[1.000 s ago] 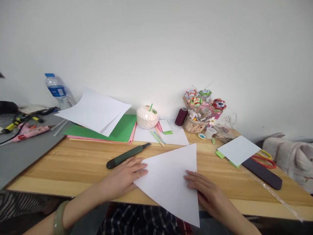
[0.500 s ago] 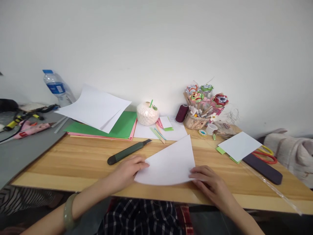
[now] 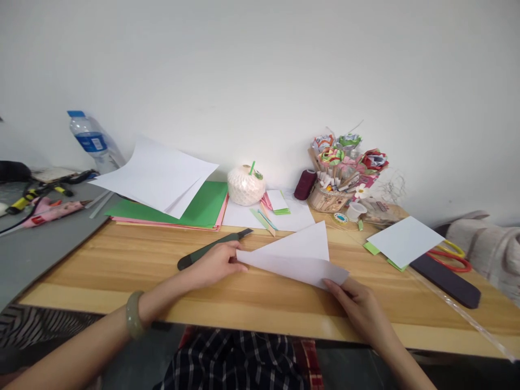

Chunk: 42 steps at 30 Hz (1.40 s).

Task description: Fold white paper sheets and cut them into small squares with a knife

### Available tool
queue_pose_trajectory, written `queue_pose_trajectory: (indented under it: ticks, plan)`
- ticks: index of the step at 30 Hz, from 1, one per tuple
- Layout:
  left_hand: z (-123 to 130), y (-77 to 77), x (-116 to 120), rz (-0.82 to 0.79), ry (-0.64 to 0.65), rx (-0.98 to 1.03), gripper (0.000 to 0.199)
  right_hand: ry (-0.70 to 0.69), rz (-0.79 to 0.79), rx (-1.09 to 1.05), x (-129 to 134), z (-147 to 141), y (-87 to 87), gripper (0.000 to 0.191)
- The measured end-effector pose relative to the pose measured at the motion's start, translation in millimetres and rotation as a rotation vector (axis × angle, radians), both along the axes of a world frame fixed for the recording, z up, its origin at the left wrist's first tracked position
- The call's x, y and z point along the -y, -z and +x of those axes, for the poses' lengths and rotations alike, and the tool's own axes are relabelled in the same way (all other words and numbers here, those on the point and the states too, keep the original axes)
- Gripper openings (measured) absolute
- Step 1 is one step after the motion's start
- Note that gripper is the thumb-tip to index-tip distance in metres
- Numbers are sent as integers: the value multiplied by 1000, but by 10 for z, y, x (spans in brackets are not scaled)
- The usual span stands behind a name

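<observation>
A white sheet of paper (image 3: pixel 296 260) is between my hands over the wooden table, its near edge lifted and curling over the rest. My left hand (image 3: pixel 215 264) pinches the sheet's left corner between thumb and fingers. At the right, my right hand (image 3: pixel 355 303) grips the near right corner, thumb on top and the other fingers hidden behind the paper. Just behind my left hand lies a dark green utility knife (image 3: pixel 199 254) with its blade pointing right; the hand covers part of its handle.
White sheets (image 3: pixel 158 173) rest on green paper (image 3: pixel 207 203) at back left. A white ornament (image 3: pixel 246 186), a maroon thread spool (image 3: pixel 305 184) and a basket of paper flowers (image 3: pixel 331 199) stand along the wall. Pale cards (image 3: pixel 406 241), a dark flat case (image 3: pixel 447 281) and scissors handles (image 3: pixel 450 259) lie right.
The sheet's near edge has come up off the table and folds back over the paper. My left hand has moved slightly away from me; my right hand has shifted a little right.
</observation>
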<state>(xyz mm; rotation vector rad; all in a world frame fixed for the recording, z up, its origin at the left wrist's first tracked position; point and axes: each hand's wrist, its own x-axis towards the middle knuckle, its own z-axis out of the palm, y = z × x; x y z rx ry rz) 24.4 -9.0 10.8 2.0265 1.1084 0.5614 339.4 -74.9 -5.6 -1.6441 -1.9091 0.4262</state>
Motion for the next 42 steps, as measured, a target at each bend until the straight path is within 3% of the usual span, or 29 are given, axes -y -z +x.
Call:
queue_pose_trajectory:
  ticks: [8, 24, 31, 34, 38, 42]
  plan:
    - [27, 94, -61, -55, -135, -44, 31, -38, -9, -73, -77, 13, -59, 39]
    - [93, 140, -102, -68, -206, -52, 25, -7, -4, -48, -68, 18, -17, 43]
    - [89, 177, -93, -85, -213, -21, 16, -36, -65, 21, -123, 46, -34, 41]
    - [95, 180, -70, -88, -238, -25, 23, -63, -100, 72, -172, 79, -29, 37]
    - [109, 130, -18, -46, -265, -114, 30, -83, -110, 158, -201, 98, -48, 34]
    - [126, 72, 21, -20, -252, -224, 25, -88, -97, 233, -162, 73, -90, 31]
